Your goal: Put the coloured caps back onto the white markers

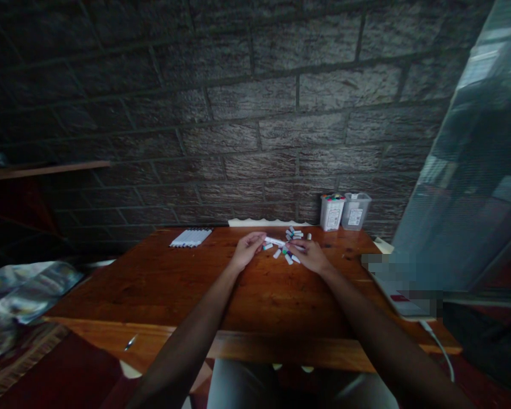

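Both hands hold a white marker [275, 241] between them, level above the wooden table. My left hand [250, 249] is closed on its left end with thumb and fingers. My right hand [309, 254] is closed at its right end; whether a cap is in those fingers is too small to tell. Around and beneath the hands lie several loose marker caps [288, 259], white with coloured ends, some green. More caps [297, 233] lie just behind the right hand. Off to the left, several white markers [191, 237] lie side by side in a neat row.
Two clear plastic boxes stand at the back right: one box [333, 216] holds colourful-tipped markers, the other box [356, 213] is see-through. A laptop [404, 289] with a white cable [438, 341] lies at the right edge. Behind the table [153, 284] rises a dark brick wall [276, 96].
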A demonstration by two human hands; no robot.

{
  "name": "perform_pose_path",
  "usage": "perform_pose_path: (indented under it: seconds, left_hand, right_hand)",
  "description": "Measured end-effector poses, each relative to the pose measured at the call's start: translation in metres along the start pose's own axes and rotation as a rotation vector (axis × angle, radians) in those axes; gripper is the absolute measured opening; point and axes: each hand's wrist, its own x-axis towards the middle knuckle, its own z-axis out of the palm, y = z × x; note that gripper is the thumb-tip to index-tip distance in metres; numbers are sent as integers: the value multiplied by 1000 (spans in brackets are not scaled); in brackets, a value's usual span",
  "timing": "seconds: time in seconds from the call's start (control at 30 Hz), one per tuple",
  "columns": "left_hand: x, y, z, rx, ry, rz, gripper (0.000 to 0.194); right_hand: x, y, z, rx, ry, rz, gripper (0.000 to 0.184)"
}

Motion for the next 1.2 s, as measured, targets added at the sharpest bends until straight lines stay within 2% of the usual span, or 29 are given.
perform_pose_path:
  seconds: [0.07, 0.17, 0.37, 0.5, 0.67, 0.8, 1.03, 1.2]
  left_hand:
    - [0, 2, 0, -35, -33, 13, 47]
    - [-2, 4, 4, -62, -55, 14, 58]
    - [1, 3, 2, -64, 167, -77, 54]
    - [2, 1, -1, -34, 201, -121, 50]
    - [2, -1, 2, -28, 164, -114, 52]
    - [3, -1, 1, -30, 166, -116, 54]
    - [4, -1, -1, -28, 178, -121, 55]
    - [3, -1, 0, -22, 182, -118, 52]
  right_hand:
    - [-1, 0, 2, -9, -44, -29, 36]
    - [1, 3, 4, 69, -23, -12, 36]
    - [13, 14, -2, 499, 148, 188, 41]
    - [17, 20, -6, 681, 241, 259, 38]
    - [17, 30, -9, 638, 371, 321, 23]
    - [16, 41, -14, 507, 339, 384, 15]
    - [17, 45, -16, 543, 307, 393, 24]
    - [16, 32, -19, 557, 333, 273, 30]
